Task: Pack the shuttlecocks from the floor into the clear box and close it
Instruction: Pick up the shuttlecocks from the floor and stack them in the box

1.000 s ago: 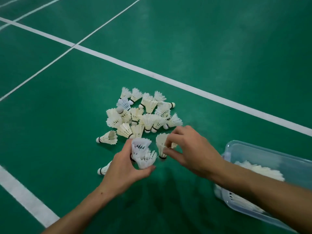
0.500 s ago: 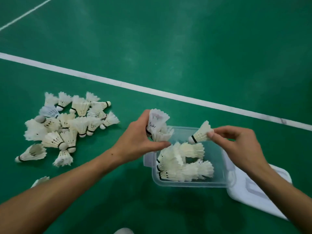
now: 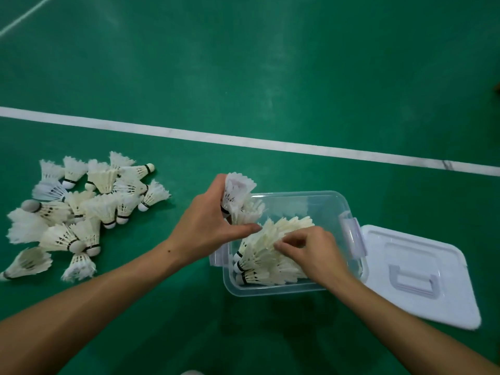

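Note:
A clear plastic box (image 3: pixel 319 201) stands open on the green floor, with several white shuttlecocks (image 3: pixel 259 262) lying inside. My left hand (image 3: pixel 205 226) hovers over the box's left rim, shut on a small bunch of shuttlecocks (image 3: pixel 237 194) with feathers pointing up. My right hand (image 3: pixel 311 253) is down inside the box, fingertips pinched on the feathers of a shuttlecock (image 3: pixel 286 231) resting on the packed ones. A pile of several loose shuttlecocks (image 3: pixel 81 209) lies on the floor to the left.
The box's white lid (image 3: pixel 422 274) with a handle lies flat on the floor just right of the box. A white court line (image 3: pixel 243 142) crosses the floor beyond the box. A purple latch (image 3: pixel 351 234) hangs on the box's right wall.
Both hands came from the pile to the box. My right hand has dropped into the box with its shuttlecock; my left hand still holds its bunch over the left rim.

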